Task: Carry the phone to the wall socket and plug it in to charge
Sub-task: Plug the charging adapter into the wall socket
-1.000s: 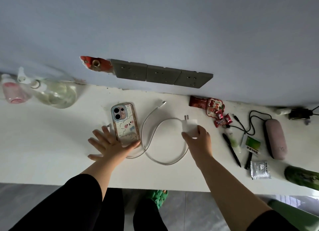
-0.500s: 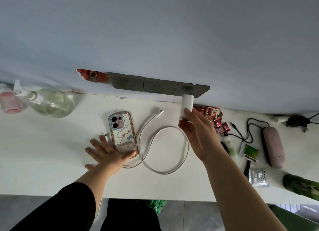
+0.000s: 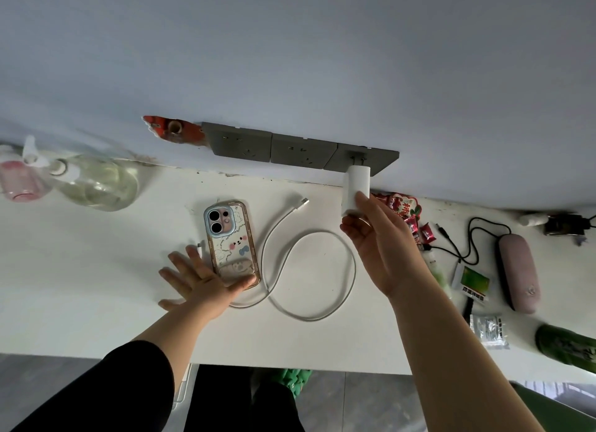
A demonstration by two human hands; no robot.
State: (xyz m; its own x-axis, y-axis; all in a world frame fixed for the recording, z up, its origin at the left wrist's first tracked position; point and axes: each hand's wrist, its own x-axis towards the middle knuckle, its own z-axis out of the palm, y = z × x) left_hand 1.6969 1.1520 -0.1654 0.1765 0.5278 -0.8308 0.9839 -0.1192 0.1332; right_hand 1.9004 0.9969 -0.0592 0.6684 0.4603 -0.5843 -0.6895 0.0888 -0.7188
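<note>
The phone (image 3: 229, 238) lies face down on the white table (image 3: 96, 286) in a cartoon-printed case. My left hand (image 3: 200, 280) rests flat beside it, fingers spread, the thumb on the phone's near end. A white cable (image 3: 309, 270) curls loose on the table right of the phone, its far plug (image 3: 302, 202) free. My right hand (image 3: 380, 244) grips a white charger block (image 3: 355, 186) whose prongs are at the rightmost of three grey wall sockets (image 3: 364, 157).
A clear spray bottle (image 3: 93, 183) and a pink bottle (image 3: 19, 183) stand at the far left. Sweets (image 3: 409, 215), a black cable (image 3: 474, 238), a pink case (image 3: 517, 270), packets and a green object (image 3: 567, 347) crowd the right. A broken wall patch (image 3: 174, 130) adjoins the sockets.
My right hand lifted the charger block off the table and brought it up to the rightmost socket, prongs now at the plate. My left hand stayed on the phone.
</note>
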